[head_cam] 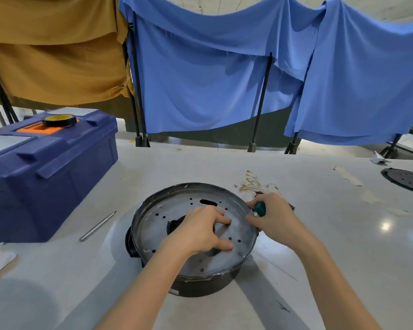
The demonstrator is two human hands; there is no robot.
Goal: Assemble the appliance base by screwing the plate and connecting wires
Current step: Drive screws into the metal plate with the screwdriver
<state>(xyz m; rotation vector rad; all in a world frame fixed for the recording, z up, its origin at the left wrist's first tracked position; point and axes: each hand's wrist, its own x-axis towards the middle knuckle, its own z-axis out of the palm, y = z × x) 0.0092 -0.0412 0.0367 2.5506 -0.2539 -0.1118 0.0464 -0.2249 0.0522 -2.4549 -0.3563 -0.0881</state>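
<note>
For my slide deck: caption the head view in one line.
Left hand presses the metal plate in the appliance base while right hand grips a teal-handled tool.

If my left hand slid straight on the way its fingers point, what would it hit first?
Probably the base's raised rim on the right side, since the left hand lies on the metal plate pointing there. The right hand sits just beyond; depth is unclear.

Both bare forearms reach forward from the lower edge. The left hand (200, 231) lies palm down, fingers spread and fairly straight, pointing toward the right hand (275, 219), whose fingers curl round a teal handle (260, 208).
</note>
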